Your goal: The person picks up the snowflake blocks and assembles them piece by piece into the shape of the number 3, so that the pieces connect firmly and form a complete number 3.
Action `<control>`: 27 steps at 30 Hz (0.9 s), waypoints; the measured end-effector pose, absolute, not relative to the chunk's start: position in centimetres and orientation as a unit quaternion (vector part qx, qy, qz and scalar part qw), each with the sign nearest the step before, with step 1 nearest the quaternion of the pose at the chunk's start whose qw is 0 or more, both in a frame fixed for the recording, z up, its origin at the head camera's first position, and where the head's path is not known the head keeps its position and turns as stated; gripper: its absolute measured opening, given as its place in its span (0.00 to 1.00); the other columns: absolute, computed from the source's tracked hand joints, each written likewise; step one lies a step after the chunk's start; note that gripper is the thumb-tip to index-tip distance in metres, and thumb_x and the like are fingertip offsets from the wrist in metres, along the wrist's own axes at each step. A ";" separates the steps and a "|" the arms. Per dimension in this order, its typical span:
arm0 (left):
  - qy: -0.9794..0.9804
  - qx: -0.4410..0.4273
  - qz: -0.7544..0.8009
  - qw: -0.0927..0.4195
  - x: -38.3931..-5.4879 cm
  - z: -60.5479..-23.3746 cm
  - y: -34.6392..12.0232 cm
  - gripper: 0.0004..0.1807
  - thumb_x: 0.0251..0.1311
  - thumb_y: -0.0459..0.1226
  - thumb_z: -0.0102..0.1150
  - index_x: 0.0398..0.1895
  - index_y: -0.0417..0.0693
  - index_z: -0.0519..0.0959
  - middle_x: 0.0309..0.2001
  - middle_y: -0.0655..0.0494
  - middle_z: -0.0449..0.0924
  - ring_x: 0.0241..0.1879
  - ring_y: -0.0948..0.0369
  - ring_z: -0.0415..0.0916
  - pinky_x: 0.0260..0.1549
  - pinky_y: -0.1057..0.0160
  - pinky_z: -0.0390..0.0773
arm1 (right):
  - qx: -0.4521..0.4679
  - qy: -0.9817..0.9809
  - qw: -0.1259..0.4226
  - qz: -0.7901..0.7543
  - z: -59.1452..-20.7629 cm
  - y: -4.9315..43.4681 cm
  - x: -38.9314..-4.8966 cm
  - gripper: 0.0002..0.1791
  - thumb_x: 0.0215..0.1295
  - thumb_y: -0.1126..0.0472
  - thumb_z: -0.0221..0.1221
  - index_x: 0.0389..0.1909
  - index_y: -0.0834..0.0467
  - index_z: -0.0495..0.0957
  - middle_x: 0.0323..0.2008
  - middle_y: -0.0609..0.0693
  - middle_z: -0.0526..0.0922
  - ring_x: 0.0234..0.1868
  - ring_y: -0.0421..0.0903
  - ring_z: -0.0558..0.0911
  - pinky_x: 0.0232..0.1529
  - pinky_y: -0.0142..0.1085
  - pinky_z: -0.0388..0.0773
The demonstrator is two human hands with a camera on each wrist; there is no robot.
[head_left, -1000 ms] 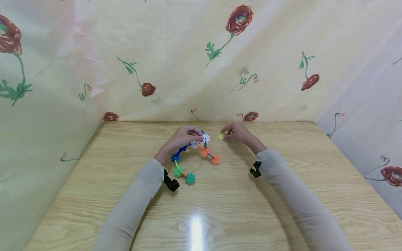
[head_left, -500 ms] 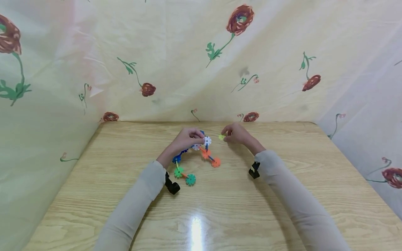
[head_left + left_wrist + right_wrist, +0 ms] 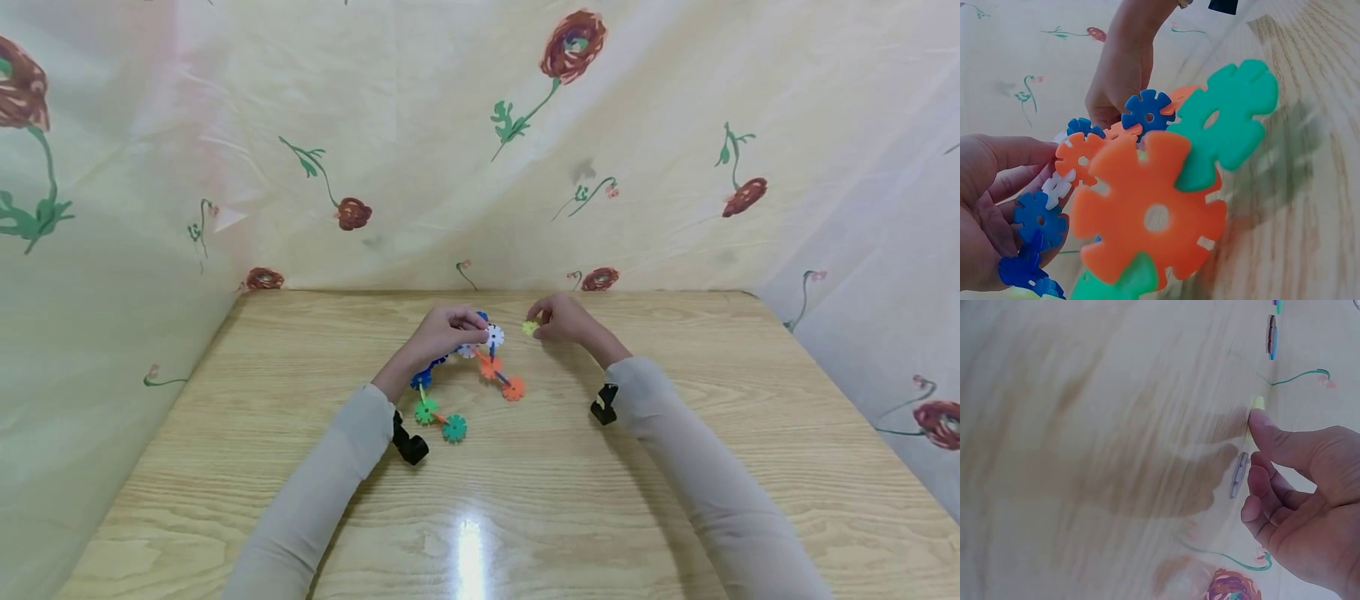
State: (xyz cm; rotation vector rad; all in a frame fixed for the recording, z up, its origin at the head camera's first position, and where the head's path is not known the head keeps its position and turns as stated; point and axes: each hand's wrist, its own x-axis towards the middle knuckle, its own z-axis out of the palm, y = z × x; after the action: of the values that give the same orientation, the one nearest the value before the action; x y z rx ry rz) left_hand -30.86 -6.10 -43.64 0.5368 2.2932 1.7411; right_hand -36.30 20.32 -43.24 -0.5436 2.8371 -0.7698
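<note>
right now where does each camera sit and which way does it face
Head: on the head, facing forward and down at the table; left hand, right hand and both sleeves show.
Left wrist: on that wrist, facing the linked discs; both hands show.
Right wrist: on that wrist, facing the yellow disc; right hand shows.
Head and left wrist share the linked discs.

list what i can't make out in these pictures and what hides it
Head view: part of the chain of notched, multicoloured plastic discs, covered by the left hand.
Left wrist view: fingertips of the right hand, behind the chain.
Right wrist view: most of the notched yellow plastic disc, behind the thumb.
Right wrist view: thin purple and green things, cut off by the top edge.
</note>
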 end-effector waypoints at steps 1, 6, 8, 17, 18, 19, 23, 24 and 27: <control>0.779 0.182 0.591 0.106 -30.9 -43.6 -6.2 0.07 0.65 0.35 0.68 0.42 0.40 0.85 0.35 0.54 0.86 0.36 0.60 0.83 0.35 0.67 0.81 | -0.181 0.945 0.075 -0.263 -43.2 20.3 -36.3 0.13 0.61 0.70 0.69 0.47 0.64 0.83 0.36 0.58 0.81 0.36 0.49 0.76 0.35 0.35 0.72; 0.780 0.176 0.592 0.105 -30.7 -43.3 -6.3 0.08 0.65 0.36 0.68 0.43 0.41 0.86 0.35 0.54 0.86 0.36 0.60 0.83 0.36 0.67 0.81 | -0.177 0.932 0.061 -0.312 -43.4 20.4 -36.1 0.13 0.58 0.72 0.70 0.42 0.64 0.80 0.37 0.59 0.81 0.39 0.50 0.77 0.38 0.35 0.74; 0.780 0.174 0.592 0.103 -30.7 -43.3 -6.4 0.08 0.65 0.36 0.68 0.43 0.41 0.86 0.35 0.54 0.86 0.36 0.60 0.83 0.36 0.67 0.81 | -0.174 0.926 0.054 -0.331 -43.5 20.4 -36.0 0.11 0.59 0.72 0.70 0.41 0.64 0.80 0.37 0.58 0.81 0.39 0.50 0.78 0.39 0.35 0.74; 0.783 0.166 0.590 0.106 -30.6 -43.1 -6.4 0.08 0.65 0.36 0.68 0.43 0.42 0.86 0.36 0.53 0.87 0.36 0.59 0.83 0.36 0.67 0.81 | -0.152 0.889 0.040 -0.430 -43.9 20.2 -34.9 0.09 0.66 0.68 0.65 0.45 0.66 0.80 0.36 0.55 0.81 0.36 0.44 0.77 0.37 0.33 0.77; 0.783 0.165 0.590 0.107 -30.6 -43.1 -6.4 0.08 0.65 0.37 0.68 0.43 0.42 0.86 0.36 0.52 0.87 0.36 0.59 0.83 0.36 0.67 0.81 | -0.151 0.885 0.039 -0.439 -43.9 20.2 -34.7 0.10 0.67 0.67 0.65 0.47 0.65 0.80 0.37 0.55 0.81 0.37 0.44 0.77 0.38 0.34 0.78; 0.784 0.164 0.589 0.109 -30.6 -43.1 -6.4 0.08 0.65 0.37 0.68 0.43 0.42 0.86 0.36 0.52 0.87 0.37 0.59 0.83 0.36 0.67 0.81 | -0.151 0.880 0.038 -0.448 -43.7 20.1 -34.5 0.11 0.68 0.67 0.65 0.48 0.66 0.80 0.38 0.55 0.81 0.38 0.44 0.78 0.40 0.36 0.79; 0.786 0.161 0.586 0.112 -30.6 -43.1 -6.5 0.08 0.65 0.37 0.68 0.43 0.42 0.86 0.37 0.53 0.87 0.37 0.59 0.83 0.37 0.66 0.81 | -0.136 0.866 0.043 -0.479 -43.3 19.7 -33.9 0.14 0.70 0.63 0.64 0.53 0.64 0.81 0.41 0.55 0.82 0.40 0.44 0.79 0.46 0.42 0.81; 0.786 0.161 0.586 0.113 -30.6 -43.0 -6.5 0.08 0.65 0.37 0.68 0.43 0.42 0.86 0.37 0.53 0.86 0.37 0.59 0.82 0.37 0.66 0.81 | -0.131 0.863 0.044 -0.486 -43.1 19.5 -33.7 0.15 0.70 0.63 0.64 0.54 0.64 0.81 0.42 0.55 0.82 0.40 0.44 0.79 0.47 0.44 0.82; 0.787 0.162 0.584 0.114 -30.7 -42.9 -6.6 0.08 0.65 0.37 0.68 0.43 0.42 0.86 0.37 0.53 0.86 0.37 0.59 0.82 0.38 0.66 0.81 | -0.125 0.856 0.045 -0.500 -42.7 19.1 -33.3 0.15 0.71 0.61 0.64 0.55 0.63 0.82 0.44 0.56 0.83 0.41 0.45 0.80 0.51 0.48 0.82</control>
State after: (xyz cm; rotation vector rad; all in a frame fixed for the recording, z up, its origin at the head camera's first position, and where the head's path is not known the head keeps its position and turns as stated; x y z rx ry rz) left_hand -30.66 -6.63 -42.94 0.4745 2.3079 1.7139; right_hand -33.32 19.14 -42.68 -0.3818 2.6138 -1.5284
